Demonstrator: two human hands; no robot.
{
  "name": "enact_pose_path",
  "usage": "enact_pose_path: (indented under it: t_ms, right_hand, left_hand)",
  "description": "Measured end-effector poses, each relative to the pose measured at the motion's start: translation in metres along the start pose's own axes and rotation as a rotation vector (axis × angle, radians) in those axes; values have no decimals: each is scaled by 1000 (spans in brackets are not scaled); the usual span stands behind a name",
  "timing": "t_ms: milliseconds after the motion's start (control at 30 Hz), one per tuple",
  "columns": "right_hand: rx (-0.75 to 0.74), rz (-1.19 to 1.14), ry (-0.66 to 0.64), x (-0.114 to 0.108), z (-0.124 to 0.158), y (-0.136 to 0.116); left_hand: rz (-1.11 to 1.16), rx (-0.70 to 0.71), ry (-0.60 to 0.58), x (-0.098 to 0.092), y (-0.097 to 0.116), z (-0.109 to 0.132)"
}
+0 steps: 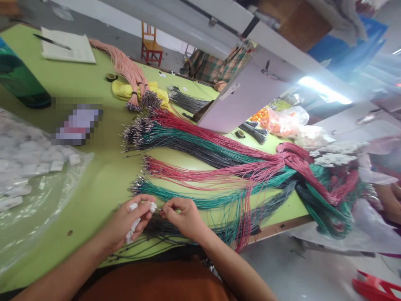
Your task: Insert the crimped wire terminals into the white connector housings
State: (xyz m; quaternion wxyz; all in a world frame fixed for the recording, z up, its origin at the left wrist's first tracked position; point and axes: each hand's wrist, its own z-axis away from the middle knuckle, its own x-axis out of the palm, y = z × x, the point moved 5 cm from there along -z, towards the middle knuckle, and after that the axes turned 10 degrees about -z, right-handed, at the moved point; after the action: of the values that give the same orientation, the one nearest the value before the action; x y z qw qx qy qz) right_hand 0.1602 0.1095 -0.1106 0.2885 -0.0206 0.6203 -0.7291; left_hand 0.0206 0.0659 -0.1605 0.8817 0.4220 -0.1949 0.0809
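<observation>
My left hand is closed around several small white plastic connectors, one of them pinched between thumb and fingers. My right hand pinches a thin wire, its metal tip pointing at the white connector in the left fingertips. Whether the tip is inside the connector is too small to tell. Beyond my hands lie bundles of green wires, pink-red wires and black wires, with metal terminals at their left ends. More dark wires lie under my hands.
A clear bag of white connectors lies at the left, near a phone and a green bottle. Peach wires rest on a yellow cloth. A whitish upright panel stands behind the bundles. At the right, wires hang over the table edge.
</observation>
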Motion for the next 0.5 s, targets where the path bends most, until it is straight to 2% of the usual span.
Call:
enact_pose_path:
  t_ms: [100,233,500]
  right_hand:
    - [35,-27,-19,3,-2,2]
    - [-21,8,-41,11,1,0]
    - [-63,-45,-1,16,10,0]
  left_hand:
    - [-51,9,11,1,-1,1]
    - [-158,31,35,2,-5,0]
    - [-179,42,56,4,-8,-1]
